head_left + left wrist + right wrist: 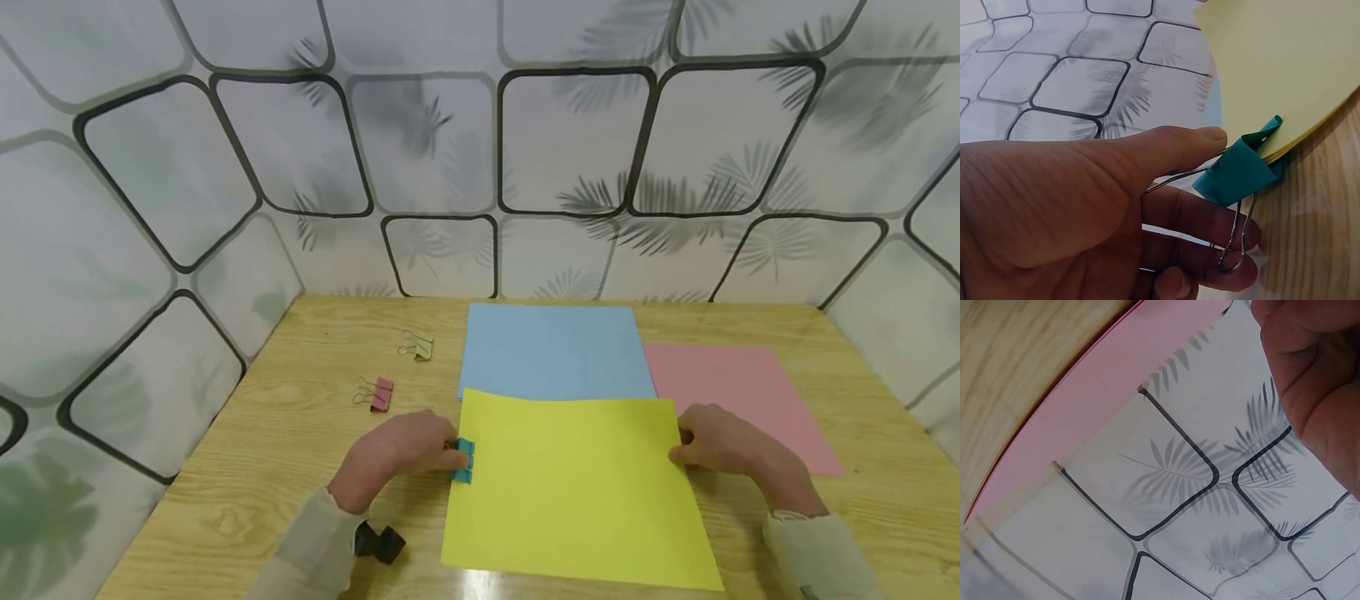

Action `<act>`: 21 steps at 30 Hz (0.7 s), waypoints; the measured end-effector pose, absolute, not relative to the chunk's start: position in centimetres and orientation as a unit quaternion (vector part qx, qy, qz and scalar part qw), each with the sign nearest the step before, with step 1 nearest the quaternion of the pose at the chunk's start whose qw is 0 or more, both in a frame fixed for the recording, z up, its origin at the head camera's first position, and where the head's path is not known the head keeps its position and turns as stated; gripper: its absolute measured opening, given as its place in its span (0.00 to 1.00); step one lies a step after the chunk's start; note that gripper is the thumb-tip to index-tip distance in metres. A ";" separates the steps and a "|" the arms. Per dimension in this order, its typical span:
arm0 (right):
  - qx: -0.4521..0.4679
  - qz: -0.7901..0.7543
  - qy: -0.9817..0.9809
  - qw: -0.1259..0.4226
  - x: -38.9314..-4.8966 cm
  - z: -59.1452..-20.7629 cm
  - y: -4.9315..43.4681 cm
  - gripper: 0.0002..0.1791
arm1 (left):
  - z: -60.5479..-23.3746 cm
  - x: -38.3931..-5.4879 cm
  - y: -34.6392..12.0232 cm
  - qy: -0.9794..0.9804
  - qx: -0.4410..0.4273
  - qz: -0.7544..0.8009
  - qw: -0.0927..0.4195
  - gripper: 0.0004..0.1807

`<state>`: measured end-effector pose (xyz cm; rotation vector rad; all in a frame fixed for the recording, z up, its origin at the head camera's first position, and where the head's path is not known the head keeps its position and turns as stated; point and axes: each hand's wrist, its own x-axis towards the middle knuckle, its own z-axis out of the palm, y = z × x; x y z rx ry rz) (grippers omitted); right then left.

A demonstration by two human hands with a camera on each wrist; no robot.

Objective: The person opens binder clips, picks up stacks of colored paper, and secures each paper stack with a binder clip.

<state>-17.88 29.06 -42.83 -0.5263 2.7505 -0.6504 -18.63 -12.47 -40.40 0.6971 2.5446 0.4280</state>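
Observation:
A sheaf of yellow paper is tilted over the wooden table, its far edge overlapping the blue paper. My left hand grips a teal binder clip at the yellow paper's left edge. In the left wrist view the clip's body straddles that edge. One wire handle lies under my thumb; the other rests against my fingers. My right hand pinches the opposite edge of the yellow paper. The right wrist view shows only part of that hand, without its fingertips.
Blue paper lies at the back of the table, with pink paper to its right. A pink binder clip and a yellow one lie to the left. A patterned sheet stands behind.

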 end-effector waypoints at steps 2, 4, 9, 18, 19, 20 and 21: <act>-0.181 -0.224 0.948 0.135 -17.9 -42.9 29.1 0.23 | -40.5 -18.6 -12.4 0.926 0.254 0.156 0.233 0.21; -0.180 -0.226 0.948 0.137 -17.9 -42.9 29.1 0.24 | -40.5 -18.6 -12.4 0.926 0.253 0.156 0.231 0.21; -0.170 -0.224 0.948 0.145 -17.8 -42.8 29.2 0.24 | -40.6 -18.4 -12.1 0.929 0.256 0.148 0.222 0.22; -0.158 -0.222 0.948 0.163 -17.8 -42.8 29.2 0.22 | -40.5 -18.2 -11.9 0.936 0.247 0.128 0.217 0.23; -0.159 -0.221 0.948 0.163 -17.8 -42.8 29.2 0.21 | -40.5 -18.2 -11.9 0.936 0.246 0.127 0.216 0.23; -0.158 -0.221 0.948 0.166 -17.8 -42.7 29.1 0.21 | -40.5 -18.2 -12.0 0.937 0.246 0.126 0.215 0.23; -0.157 -0.221 0.948 0.168 -17.8 -42.7 29.1 0.20 | -40.4 -18.2 -12.0 0.937 0.246 0.125 0.215 0.23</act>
